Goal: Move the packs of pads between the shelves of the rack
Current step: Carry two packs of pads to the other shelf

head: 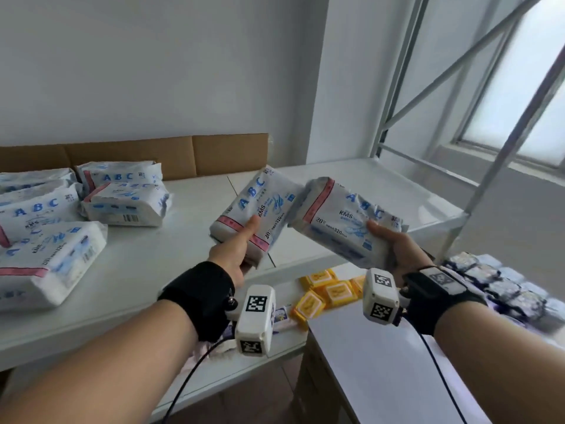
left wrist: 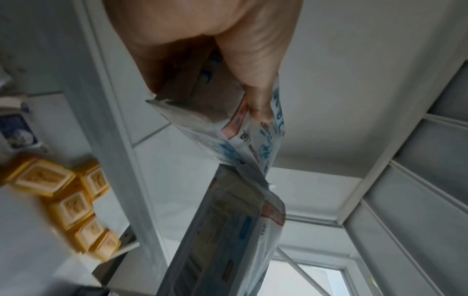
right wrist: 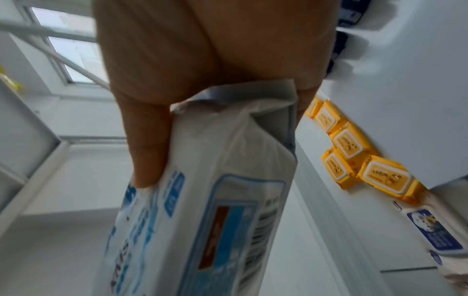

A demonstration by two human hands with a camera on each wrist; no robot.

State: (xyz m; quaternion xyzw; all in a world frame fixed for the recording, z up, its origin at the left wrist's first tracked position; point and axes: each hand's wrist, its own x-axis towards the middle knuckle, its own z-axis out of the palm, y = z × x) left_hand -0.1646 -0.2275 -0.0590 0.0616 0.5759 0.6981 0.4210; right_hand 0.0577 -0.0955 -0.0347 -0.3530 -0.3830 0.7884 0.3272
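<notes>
Each of the hands grips one pack of pads above the white shelf (head: 351, 179), left hand (head: 235, 255) on the left pack (head: 260, 206), right hand (head: 397, 249) on the right pack (head: 339, 218), their far ends touching, while five more packs (head: 122, 203) lie far left before a cardboard strip (head: 183, 154), and only the wrist views show the yellow packets (right wrist: 349, 144) clearly on the lower shelf.

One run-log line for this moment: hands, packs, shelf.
left hand: grips left pack | right hand: grips right pack | both above upper shelf | more packs lying left

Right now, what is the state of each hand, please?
Left hand: grips one ABC pad pack above the shelf.
Right hand: grips another ABC pack.
</notes>
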